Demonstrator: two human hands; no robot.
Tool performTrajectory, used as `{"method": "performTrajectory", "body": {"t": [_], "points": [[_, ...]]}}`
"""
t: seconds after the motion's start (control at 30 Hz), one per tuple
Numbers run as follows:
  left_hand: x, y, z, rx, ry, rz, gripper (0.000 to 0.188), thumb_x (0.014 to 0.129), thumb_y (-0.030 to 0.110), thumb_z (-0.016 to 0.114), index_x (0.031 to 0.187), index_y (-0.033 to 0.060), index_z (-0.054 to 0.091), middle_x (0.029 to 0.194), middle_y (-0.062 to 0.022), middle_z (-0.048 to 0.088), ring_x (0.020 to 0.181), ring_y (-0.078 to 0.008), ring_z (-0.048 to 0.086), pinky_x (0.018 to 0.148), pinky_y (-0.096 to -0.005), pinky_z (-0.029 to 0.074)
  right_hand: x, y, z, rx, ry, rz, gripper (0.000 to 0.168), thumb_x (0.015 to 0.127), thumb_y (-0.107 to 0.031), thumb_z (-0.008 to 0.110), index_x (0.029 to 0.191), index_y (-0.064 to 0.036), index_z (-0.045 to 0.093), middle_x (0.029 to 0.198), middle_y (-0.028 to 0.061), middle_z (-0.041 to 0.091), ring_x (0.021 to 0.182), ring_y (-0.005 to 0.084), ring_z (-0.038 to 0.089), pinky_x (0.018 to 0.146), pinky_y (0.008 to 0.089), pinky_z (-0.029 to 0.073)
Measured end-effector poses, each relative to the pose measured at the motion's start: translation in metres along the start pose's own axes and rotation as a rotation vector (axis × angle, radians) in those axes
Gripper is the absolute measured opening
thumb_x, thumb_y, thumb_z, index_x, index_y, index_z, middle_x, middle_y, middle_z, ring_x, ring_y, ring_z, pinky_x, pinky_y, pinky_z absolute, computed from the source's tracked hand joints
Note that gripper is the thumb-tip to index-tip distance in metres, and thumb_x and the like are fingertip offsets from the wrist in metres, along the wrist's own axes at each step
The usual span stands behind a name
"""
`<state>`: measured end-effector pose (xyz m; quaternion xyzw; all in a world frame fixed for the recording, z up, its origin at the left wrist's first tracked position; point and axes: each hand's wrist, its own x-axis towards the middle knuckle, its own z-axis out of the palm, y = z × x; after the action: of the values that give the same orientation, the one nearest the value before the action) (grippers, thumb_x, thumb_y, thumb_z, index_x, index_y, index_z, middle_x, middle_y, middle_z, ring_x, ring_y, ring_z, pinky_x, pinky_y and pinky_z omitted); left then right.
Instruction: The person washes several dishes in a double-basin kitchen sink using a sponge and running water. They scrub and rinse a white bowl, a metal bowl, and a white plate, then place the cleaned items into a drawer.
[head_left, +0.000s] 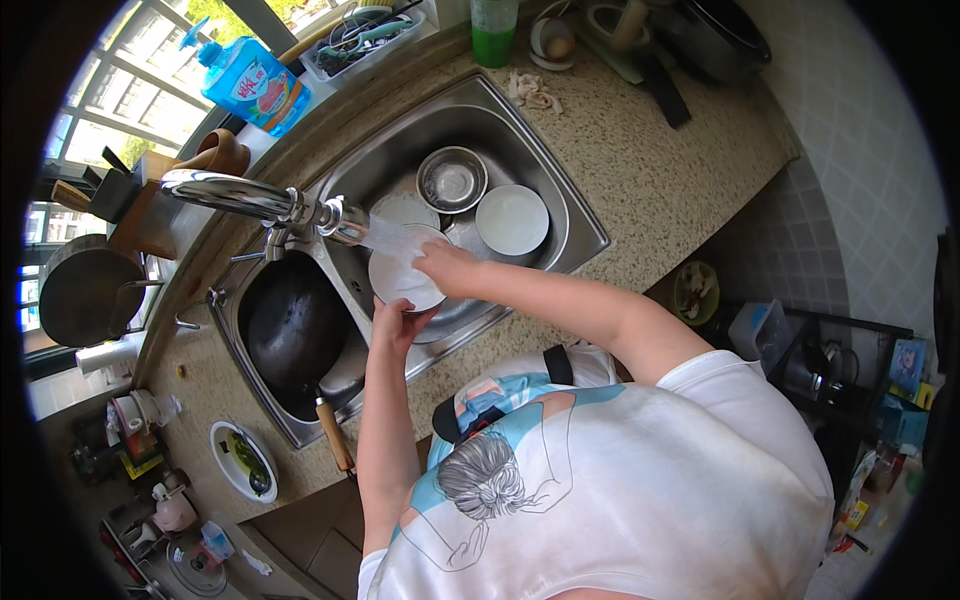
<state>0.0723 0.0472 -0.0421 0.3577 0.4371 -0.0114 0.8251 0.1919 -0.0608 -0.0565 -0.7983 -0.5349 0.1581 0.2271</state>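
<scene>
My left hand (401, 319) grips the near rim of a white bowl (390, 274) with the thumb on top. My right hand (448, 270) reaches into that bowl, its fingertips hidden in the splash, so whether they hold anything is unclear. Water pours into the bowl from the chrome faucet (337, 220). Beyond it in the stainless steel sink basin (517, 139) sit a metal bowl (452, 180), a white plate or bowl (512, 220) and another white dish (401, 206), partly hidden behind the water.
A dark wok (296, 330) fills the left basin, its wooden handle (335, 435) jutting over the counter's front. An oval white dish (244, 461) with greens stands farther left. A blue soap bottle (255, 86) is on the windowsill. A crumpled cloth (534, 91) lies behind the sink.
</scene>
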Motion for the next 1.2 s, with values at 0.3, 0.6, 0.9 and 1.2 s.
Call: {"method": "performTrajectory", "body": {"t": [0.3, 0.6, 0.9, 1.2], "points": [[0.001, -0.011, 0.008, -0.22, -0.144, -0.073, 0.052, 0.064, -0.006, 0.039, 0.114, -0.0062, 0.028, 0.121, -0.0195, 0.035, 0.11, -0.0431, 0.04, 0.089, -0.0553, 0.042, 0.035, -0.005, 0.0, 0.042, -0.144, -0.114, 0.02, 0.071, -0.014, 0.056, 0.09, -0.009, 0.061, 0.084, 0.0109, 0.061, 0.082, 0.0286, 0.059, 0.069, 0.0371, 0.046], [-0.017, -0.018, 0.026, -0.096, -0.063, 0.108, 0.045, 0.085, 0.032, 0.047, 0.12, 0.0082, 0.032, 0.122, -0.0157, 0.039, 0.109, -0.0356, 0.045, 0.084, -0.0537, 0.045, 0.024, -0.022, -0.005, 0.797, -0.286, 0.515, 0.029, 0.078, -0.019, 0.053, 0.1, 0.0, 0.056, 0.085, 0.0093, 0.06, 0.08, 0.0211, 0.059, 0.068, 0.0323, 0.047], [-0.01, -0.017, 0.014, -0.03, 0.082, 0.202, 0.047, 0.083, 0.036, 0.047, 0.118, 0.0094, 0.029, 0.115, -0.0153, 0.043, 0.096, -0.0345, 0.053, 0.069, -0.0483, 0.052, 0.019, -0.003, -0.025, 0.134, -0.599, -0.1, 0.015, 0.075, -0.012, 0.051, 0.087, -0.007, 0.059, 0.078, 0.0085, 0.059, 0.073, 0.0196, 0.057, 0.062, 0.0328, 0.043], [-0.019, -0.017, 0.05, 0.065, 0.108, 0.27, 0.048, 0.076, 0.02, 0.044, 0.12, 0.0104, 0.026, 0.115, -0.0163, 0.039, 0.094, -0.0381, 0.051, 0.068, -0.0498, 0.052, 0.012, 0.027, -0.022, -0.539, -0.092, -0.283, 0.023, 0.067, -0.02, 0.062, 0.089, -0.014, 0.061, 0.088, 0.0054, 0.058, 0.089, 0.0225, 0.055, 0.067, 0.0338, 0.043]]}}
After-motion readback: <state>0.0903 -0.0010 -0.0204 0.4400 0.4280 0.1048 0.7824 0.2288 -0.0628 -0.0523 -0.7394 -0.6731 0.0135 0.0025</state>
